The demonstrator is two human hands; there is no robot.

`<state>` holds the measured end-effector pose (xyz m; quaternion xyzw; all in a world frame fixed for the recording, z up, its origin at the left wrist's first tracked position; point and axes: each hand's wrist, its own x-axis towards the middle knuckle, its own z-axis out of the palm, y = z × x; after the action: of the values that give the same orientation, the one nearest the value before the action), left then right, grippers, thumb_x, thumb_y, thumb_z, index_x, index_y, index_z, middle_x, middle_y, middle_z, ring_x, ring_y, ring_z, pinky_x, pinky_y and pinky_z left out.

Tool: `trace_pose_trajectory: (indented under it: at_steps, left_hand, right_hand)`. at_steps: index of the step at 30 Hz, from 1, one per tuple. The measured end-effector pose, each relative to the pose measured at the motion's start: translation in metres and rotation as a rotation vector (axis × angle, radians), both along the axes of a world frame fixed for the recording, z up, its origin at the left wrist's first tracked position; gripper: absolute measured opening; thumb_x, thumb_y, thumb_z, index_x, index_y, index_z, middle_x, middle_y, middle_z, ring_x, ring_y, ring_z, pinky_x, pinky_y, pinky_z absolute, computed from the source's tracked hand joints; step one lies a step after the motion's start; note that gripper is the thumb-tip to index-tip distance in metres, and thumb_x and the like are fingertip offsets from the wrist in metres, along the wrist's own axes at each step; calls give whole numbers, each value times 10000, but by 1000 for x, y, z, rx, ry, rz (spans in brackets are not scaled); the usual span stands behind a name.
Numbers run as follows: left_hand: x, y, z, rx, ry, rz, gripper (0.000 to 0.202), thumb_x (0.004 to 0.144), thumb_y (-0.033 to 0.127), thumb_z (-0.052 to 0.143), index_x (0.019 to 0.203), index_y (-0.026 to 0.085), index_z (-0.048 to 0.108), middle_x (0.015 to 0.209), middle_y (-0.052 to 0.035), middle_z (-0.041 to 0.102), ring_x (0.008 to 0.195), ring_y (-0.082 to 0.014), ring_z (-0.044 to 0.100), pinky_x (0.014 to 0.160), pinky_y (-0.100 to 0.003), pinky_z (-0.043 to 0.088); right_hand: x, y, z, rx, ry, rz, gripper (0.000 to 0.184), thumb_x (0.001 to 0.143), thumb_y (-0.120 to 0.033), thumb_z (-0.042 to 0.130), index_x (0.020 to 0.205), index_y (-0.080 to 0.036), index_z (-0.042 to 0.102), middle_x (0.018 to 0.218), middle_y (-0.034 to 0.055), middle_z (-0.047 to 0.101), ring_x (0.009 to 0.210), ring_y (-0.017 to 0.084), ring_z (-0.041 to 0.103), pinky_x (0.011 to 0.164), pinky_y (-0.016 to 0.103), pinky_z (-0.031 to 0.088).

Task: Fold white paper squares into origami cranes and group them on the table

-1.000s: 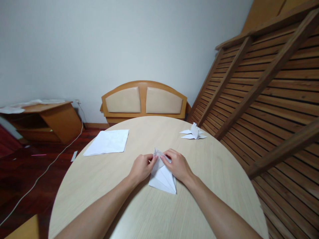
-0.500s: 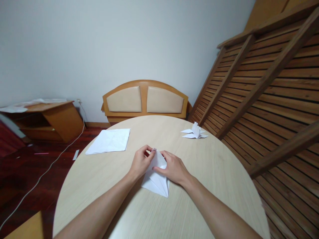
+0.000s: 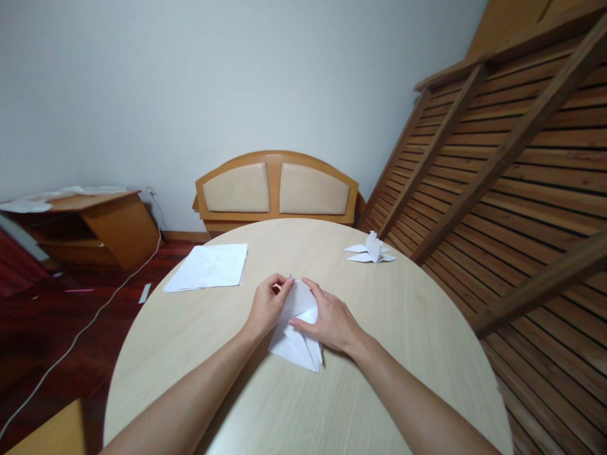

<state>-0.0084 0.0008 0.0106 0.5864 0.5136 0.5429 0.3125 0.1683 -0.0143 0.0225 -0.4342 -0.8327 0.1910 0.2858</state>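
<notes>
A partly folded sheet of white paper (image 3: 294, 346) lies on the round table in front of me, its creased flaps pointing toward me. My left hand (image 3: 266, 306) pinches its far corner between thumb and forefinger. On the right edge, my right hand (image 3: 334, 321) holds the paper, with the thumb across its middle and the fingers curved along the far side. A flap stands slightly raised near the right thumb. The hands hide parts of both side edges.
A stack of white paper sheets (image 3: 208, 266) lies at the table's far left. Folded white paper figures (image 3: 373, 249) sit at the far right. The pale round table (image 3: 417, 354) stands beside a leaning slatted wooden panel (image 3: 502, 189). A headboard (image 3: 275, 186) is behind it.
The paper's far corner and my left fingertips have shifted slightly away from me. My right fingers have spread a little, and the flap by the right thumb has lifted.
</notes>
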Motion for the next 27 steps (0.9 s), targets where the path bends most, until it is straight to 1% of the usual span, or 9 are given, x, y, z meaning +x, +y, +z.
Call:
trace_pose_trajectory:
  at_steps: [3, 7, 10, 12, 15, 17, 19, 23, 27]
  left_hand:
    - [0, 1, -3, -16, -19, 13, 408, 869, 553, 569, 821, 155, 641, 774, -34, 649, 643, -143, 558, 564, -237, 429]
    - [-2, 3, -5, 6, 32, 46, 330, 885, 487, 558, 858, 163, 617, 790, -28, 624, 637, -137, 543, 556, -234, 420]
    - [-3, 4, -7, 23, 71, 86, 273, 891, 442, 548, 850, 175, 587, 788, -19, 611, 653, -139, 545, 570, -234, 425]
    - [-3, 4, -8, 24, 74, 103, 243, 894, 420, 544, 849, 182, 564, 786, -11, 603, 655, -137, 546, 576, -234, 431]
    - [-4, 4, -11, 14, 62, 119, 226, 903, 411, 529, 868, 189, 542, 801, -3, 598, 645, -131, 550, 576, -232, 435]
    - [-4, 5, -13, 10, 65, 136, 227, 909, 416, 518, 881, 192, 537, 824, -2, 602, 647, -130, 557, 581, -235, 435]
    - [-5, 5, -14, 5, 77, 145, 239, 914, 425, 509, 887, 190, 544, 847, -8, 612, 653, -132, 567, 591, -242, 440]
    - [-8, 8, -14, -13, 104, 143, 269, 915, 442, 503, 876, 183, 563, 854, -26, 642, 670, -151, 593, 604, -258, 454]
    - [-14, 11, -14, -15, 163, 179, 214, 902, 389, 515, 857, 186, 562, 859, -39, 664, 697, -165, 621, 632, -267, 462]
  right_hand:
    - [6, 7, -7, -13, -26, -26, 942, 720, -415, 786, 1503, -211, 302, 1298, 136, 619, 1152, 282, 614, 973, 418, 456]
    - [16, 16, -9, -58, 5, -80, 699, 841, -401, 671, 1449, -210, 385, 1196, 99, 668, 973, 223, 671, 902, 385, 493]
    - [16, 14, -5, -62, 25, -67, 618, 888, -476, 608, 1417, -210, 432, 1164, 102, 684, 1011, 234, 666, 922, 403, 484]
    - [13, 10, -3, -44, 2, -26, 719, 843, -529, 652, 1443, -212, 414, 1236, 126, 658, 1109, 271, 634, 977, 440, 452]
    - [8, 5, -4, -34, -47, 34, 1016, 728, -597, 738, 1536, -200, 266, 1391, 179, 558, 1261, 330, 538, 1049, 499, 392]
    - [6, 4, -8, -36, -74, 59, 1177, 666, -592, 785, 1571, -185, 152, 1482, 203, 460, 1313, 351, 488, 1076, 515, 367]
    - [6, 4, -12, -30, -95, 81, 1223, 654, -529, 808, 1580, -178, 92, 1536, 205, 383, 1339, 355, 457, 1093, 512, 353]
    - [12, 10, -19, -9, -102, 140, 1136, 719, -405, 767, 1582, -169, 66, 1557, 195, 350, 1374, 322, 421, 1121, 491, 334]
    - [19, 16, -19, 9, -126, 187, 947, 789, -339, 686, 1568, -157, 178, 1560, 177, 355, 1395, 293, 397, 1154, 480, 304]
